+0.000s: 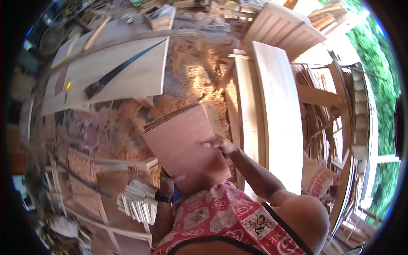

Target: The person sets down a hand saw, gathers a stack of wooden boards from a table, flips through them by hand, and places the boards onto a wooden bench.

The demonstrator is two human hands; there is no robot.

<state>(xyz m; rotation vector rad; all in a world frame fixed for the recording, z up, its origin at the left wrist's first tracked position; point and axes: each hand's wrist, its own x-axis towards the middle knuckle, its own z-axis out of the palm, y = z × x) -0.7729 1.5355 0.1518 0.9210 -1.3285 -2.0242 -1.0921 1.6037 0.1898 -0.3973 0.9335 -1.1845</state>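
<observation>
A thick stack of reddish-brown sheets (182, 146), which looks like sandpaper, is held tilted in front of my body. Dark layered edges show along its far side. My right hand (220, 145) grips the stack's right edge, thumb lying on the top sheet and the other fingers mostly hidden underneath. At the lower left corner, my left hand (166, 182) supports the stack from the side and below. Most of its fingers are out of sight, and a dark band is on the wrist. Something blue (177, 193) shows between that wrist and my patterned red top.
A long pale board (278, 110) lies on a bench to the right. Ahead on the left, a handsaw-like dark tool (121, 70) rests on a wide panel (144, 83). Sawdust (199, 63) covers the floor. A bundle of pale strips (138, 203) sits near my left arm.
</observation>
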